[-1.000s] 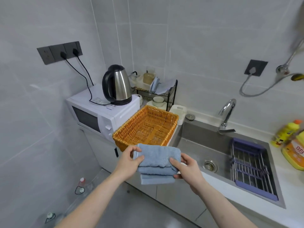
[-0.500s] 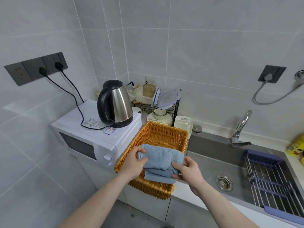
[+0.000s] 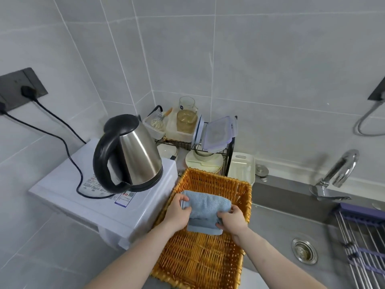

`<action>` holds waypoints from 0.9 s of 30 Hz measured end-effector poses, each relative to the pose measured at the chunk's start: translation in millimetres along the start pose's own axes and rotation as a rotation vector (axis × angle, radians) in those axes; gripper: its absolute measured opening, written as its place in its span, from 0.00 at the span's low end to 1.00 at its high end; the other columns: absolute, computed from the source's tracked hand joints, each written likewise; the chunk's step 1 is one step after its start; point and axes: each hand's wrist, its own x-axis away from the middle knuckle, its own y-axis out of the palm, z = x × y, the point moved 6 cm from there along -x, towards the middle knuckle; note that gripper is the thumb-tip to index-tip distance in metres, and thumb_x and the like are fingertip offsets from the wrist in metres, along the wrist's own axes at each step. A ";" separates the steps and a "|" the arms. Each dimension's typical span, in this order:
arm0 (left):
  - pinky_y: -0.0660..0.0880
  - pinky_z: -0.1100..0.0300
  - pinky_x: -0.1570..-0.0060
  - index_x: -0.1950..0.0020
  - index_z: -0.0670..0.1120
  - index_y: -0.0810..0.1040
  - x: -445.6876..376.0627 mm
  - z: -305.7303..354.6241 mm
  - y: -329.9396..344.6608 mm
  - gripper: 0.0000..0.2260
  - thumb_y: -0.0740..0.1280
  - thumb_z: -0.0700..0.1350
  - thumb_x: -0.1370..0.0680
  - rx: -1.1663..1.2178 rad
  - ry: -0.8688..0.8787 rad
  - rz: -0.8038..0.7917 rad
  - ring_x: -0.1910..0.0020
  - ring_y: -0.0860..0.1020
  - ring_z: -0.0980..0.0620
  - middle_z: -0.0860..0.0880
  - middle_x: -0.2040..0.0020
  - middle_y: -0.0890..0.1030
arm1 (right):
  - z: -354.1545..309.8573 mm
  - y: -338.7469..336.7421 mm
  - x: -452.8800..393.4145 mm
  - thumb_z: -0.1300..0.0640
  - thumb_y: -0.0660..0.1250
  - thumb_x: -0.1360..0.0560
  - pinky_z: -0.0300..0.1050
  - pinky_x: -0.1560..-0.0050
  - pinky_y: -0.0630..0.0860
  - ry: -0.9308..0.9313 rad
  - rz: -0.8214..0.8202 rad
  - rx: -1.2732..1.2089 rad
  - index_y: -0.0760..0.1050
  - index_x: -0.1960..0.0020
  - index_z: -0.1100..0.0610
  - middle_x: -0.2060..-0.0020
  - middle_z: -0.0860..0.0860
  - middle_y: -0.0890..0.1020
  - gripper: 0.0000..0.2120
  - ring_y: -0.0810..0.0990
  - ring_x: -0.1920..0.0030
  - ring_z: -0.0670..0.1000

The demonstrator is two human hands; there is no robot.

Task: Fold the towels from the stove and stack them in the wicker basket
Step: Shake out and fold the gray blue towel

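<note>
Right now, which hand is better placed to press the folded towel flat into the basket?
Right, marginally. The right hand lies over the blue towel, over the wicker basket; the left hand grips its edge by the basket wall.

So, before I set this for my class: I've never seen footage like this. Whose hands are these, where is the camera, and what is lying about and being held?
No machine here: these are a person's two bare hands. The one picture comes from a wide-angle camera worn on the person's head, looking forward and down, which is why the walls bend.

The left hand and right hand each grip an end of a folded blue towel, fingers curled round it, holding it in or just above the wicker basket. Whether it rests on the basket floor I cannot tell.

Left of the basket a steel kettle stands on a white microwave. Behind is a dish rack with containers. On the right are the sink and its tap.
</note>
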 end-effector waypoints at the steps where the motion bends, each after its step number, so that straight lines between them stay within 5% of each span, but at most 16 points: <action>1: 0.75 0.64 0.61 0.42 0.54 0.71 -6.4 -0.2 6.0 0.10 0.65 0.40 0.20 -0.005 -0.015 -0.023 0.54 0.78 0.54 0.52 0.47 0.75 | 2.0 0.6 -8.1 0.68 0.66 0.23 0.56 0.47 0.85 0.022 0.019 -0.004 0.67 0.38 0.53 0.50 0.54 0.79 0.19 0.81 0.51 0.55; 5: 0.79 0.57 0.61 0.45 0.57 0.69 -29.9 -4.4 28.1 0.13 0.66 0.40 0.21 -0.014 -0.038 -0.103 0.55 0.81 0.49 0.49 0.46 0.77 | 10.4 -1.1 -32.1 0.64 0.66 0.25 0.59 0.47 0.84 0.075 0.120 0.036 0.69 0.34 0.54 0.50 0.54 0.81 0.21 0.83 0.51 0.57; 11: 0.74 0.63 0.69 0.41 0.55 0.70 -73.1 -1.8 44.5 0.13 0.66 0.39 0.20 -0.034 -0.038 -0.175 0.62 0.77 0.53 0.49 0.48 0.77 | 6.4 -3.9 -64.2 0.60 0.65 0.26 0.56 0.38 0.80 0.081 0.235 0.064 0.70 0.29 0.53 0.44 0.52 0.82 0.26 0.82 0.44 0.56; 16: 0.71 0.70 0.73 0.28 0.54 0.69 -96.2 -14.1 59.2 0.22 0.66 0.38 0.19 -0.108 -0.032 -0.350 0.59 0.79 0.55 0.50 0.30 0.71 | 2.6 -3.4 -78.3 0.58 0.66 0.21 0.55 0.24 0.67 0.041 0.295 0.270 0.55 0.19 0.53 0.26 0.55 0.72 0.35 0.71 0.26 0.59; 20: 0.68 0.83 0.57 0.23 0.53 0.66 -95.1 -23.8 68.1 0.25 0.66 0.39 0.19 -0.246 0.082 -0.398 0.27 0.67 0.54 0.52 0.19 0.57 | 16.1 7.2 -73.0 0.60 0.64 0.21 0.56 0.20 0.57 -0.063 0.261 0.502 0.43 0.16 0.53 0.18 0.56 0.52 0.41 0.58 0.20 0.60; 23: 0.71 0.61 0.30 0.21 0.55 0.64 -91.2 -27.1 71.7 0.26 0.64 0.41 0.18 -0.335 0.101 -0.448 0.19 0.55 0.49 0.55 0.17 0.48 | 32.1 14.3 -73.8 0.58 0.62 0.21 0.54 0.20 0.58 -0.047 0.154 0.654 0.40 0.17 0.50 0.17 0.56 0.45 0.41 0.57 0.19 0.60; 27: 0.58 0.51 0.21 0.19 0.54 0.62 -84.9 -16.1 63.0 0.28 0.63 0.40 0.18 -0.404 0.121 -0.467 0.18 0.51 0.48 0.53 0.16 0.47 | 25.1 10.4 -67.6 0.59 0.61 0.21 0.54 0.19 0.55 -0.033 0.175 0.643 0.43 0.16 0.50 0.17 0.56 0.46 0.40 0.54 0.18 0.59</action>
